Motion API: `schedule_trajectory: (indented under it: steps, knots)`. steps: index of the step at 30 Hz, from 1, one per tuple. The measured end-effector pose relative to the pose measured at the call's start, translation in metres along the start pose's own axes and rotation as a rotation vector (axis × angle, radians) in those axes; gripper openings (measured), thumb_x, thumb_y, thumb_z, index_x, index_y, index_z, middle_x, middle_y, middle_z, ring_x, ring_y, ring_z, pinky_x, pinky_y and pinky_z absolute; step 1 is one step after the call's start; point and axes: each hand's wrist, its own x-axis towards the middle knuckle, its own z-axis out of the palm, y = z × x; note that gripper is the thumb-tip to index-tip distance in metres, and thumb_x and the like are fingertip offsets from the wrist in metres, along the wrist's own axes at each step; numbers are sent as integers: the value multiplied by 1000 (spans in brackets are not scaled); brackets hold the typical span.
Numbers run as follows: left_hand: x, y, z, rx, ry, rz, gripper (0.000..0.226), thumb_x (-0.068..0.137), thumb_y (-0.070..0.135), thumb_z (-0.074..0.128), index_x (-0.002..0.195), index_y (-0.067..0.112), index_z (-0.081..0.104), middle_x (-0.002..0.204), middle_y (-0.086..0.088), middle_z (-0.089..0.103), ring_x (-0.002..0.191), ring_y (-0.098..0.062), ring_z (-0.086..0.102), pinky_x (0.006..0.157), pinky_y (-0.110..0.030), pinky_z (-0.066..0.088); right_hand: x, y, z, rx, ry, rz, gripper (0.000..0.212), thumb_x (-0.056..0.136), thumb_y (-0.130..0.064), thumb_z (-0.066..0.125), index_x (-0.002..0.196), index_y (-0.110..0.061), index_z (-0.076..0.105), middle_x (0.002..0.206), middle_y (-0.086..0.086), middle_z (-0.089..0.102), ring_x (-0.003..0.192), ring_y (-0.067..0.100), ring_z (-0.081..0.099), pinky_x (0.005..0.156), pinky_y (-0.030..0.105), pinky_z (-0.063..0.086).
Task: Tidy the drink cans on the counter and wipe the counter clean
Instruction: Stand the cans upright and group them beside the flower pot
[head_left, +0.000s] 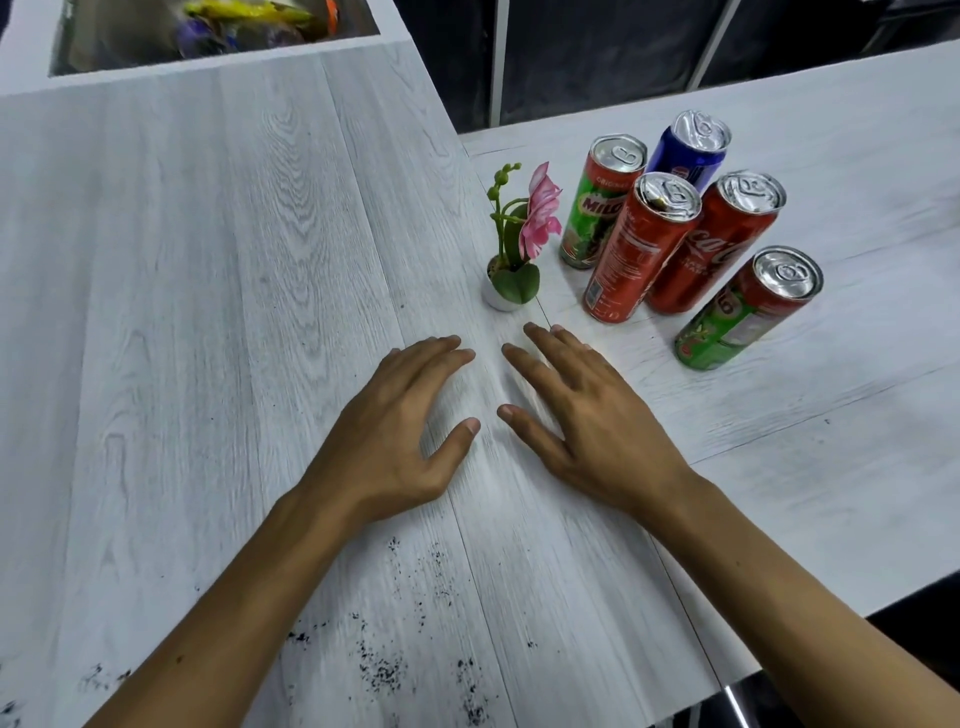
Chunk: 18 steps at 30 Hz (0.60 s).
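Both hands empty. My left hand (395, 431) and my right hand (587, 415) sit low over the pale grey wood-grain tabletop (208, 260), fingers apart and relaxed, gripping nothing; I can't tell if the palms touch the surface.

Five upright drink cans stand in a tight cluster to the right, well clear of my hands: a green-and-red Milo can (597, 208), a blue can (691, 156), a red can with its label panel facing me (634, 254), a red Coca-Cola can (711, 249) and a green-and-red can (743, 312) slightly apart at the near end. A small white pot with a pink artificial orchid (519, 244) is just beside them.

Judgement: the cans look roughly grouped, so tidying is maybe mostly done, with that last can loose. Wiping is not done, since scattered black specks (384, 670) lie on the near tabletop. No cloth is in view, so fetching one comes next.
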Motion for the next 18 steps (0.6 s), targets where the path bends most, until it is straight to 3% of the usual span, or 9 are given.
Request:
schedule_trajectory:
  steps: [18]
  knots:
    - [-10,34,25,123,-34,84,69,94,53,57,156,28,38,167,7,30,156,-13,22,127,-35,10,-64,9,-10,8,39,85,66,105,-56,42,162,-22,32,169,8,27,157,27,23,125,47,26]
